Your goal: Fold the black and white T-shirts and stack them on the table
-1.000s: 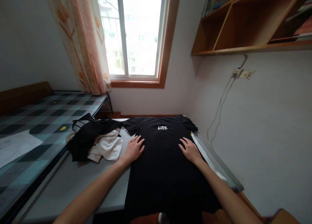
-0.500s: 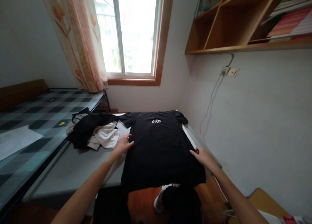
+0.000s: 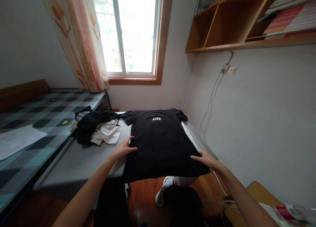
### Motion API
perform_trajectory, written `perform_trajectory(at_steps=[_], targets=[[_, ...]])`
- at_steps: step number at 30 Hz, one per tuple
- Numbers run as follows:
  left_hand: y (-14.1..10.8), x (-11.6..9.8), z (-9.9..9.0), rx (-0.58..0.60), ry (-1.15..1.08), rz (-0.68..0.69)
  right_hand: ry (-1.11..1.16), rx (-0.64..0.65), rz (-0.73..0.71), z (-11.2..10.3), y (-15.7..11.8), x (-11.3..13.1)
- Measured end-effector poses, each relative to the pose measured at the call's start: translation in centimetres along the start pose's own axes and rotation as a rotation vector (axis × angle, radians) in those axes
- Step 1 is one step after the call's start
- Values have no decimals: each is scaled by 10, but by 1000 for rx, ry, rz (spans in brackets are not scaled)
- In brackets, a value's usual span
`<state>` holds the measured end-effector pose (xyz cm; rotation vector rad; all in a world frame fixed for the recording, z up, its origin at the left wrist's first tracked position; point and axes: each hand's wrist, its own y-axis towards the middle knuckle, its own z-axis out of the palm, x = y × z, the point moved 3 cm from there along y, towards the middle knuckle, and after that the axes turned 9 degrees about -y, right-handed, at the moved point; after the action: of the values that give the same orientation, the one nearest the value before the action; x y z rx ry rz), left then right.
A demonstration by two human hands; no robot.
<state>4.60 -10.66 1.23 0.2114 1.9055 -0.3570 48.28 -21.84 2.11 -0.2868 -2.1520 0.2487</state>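
Observation:
A black T-shirt (image 3: 160,144) with white lettering near its collar lies spread on a white table (image 3: 81,161), its sleeves at the far end and its hem over the near edge. At the shirt's left side, my left hand (image 3: 123,148) grips the cloth, thumb on top. My right hand (image 3: 206,158) holds the opposite side edge lower down, also with the thumb over the fabric. The remaining fingers of both hands are partly hidden.
Left of the shirt sits a pile of black and cream clothes (image 3: 98,125). A bed with a checked cover (image 3: 74,103) and a paper sheet (image 3: 22,139) adjoin the table. A wall shelf (image 3: 229,46) hangs above right; a wooden chair (image 3: 261,190) stands below.
My view has shifted slightly. Both hands stay at the shirt's sides, and the right thumb now reaches a little further inward over the cloth. The shirt remains spread flat.

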Motion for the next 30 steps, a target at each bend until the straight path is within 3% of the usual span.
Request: perform_trajectory(at_steps=[6,12,14,17,19,21,26,30], targets=[[-26,-8,7,162,-190,-5,414,16,45,-1,-24,25],[-52,-25,7,192,-188,65,493,44,-10,-11,-23,54],[-53,-42,3,145,-332,115,568,-46,-89,-22,-19,62],[-50,-64,-3,-18,-621,162,661,-239,-165,-42,-16,65],[-48,-69,-2,-59,-755,174,660,-292,-163,-48,-17,57],[-50,-65,5,-19,-770,188,602,-290,-110,-47,-20,38],[-70,-33,27,114,-340,186,279,-175,106,-26,-29,-28],[-82,-24,31,164,-130,162,179,-164,144,-19,-32,-49]])
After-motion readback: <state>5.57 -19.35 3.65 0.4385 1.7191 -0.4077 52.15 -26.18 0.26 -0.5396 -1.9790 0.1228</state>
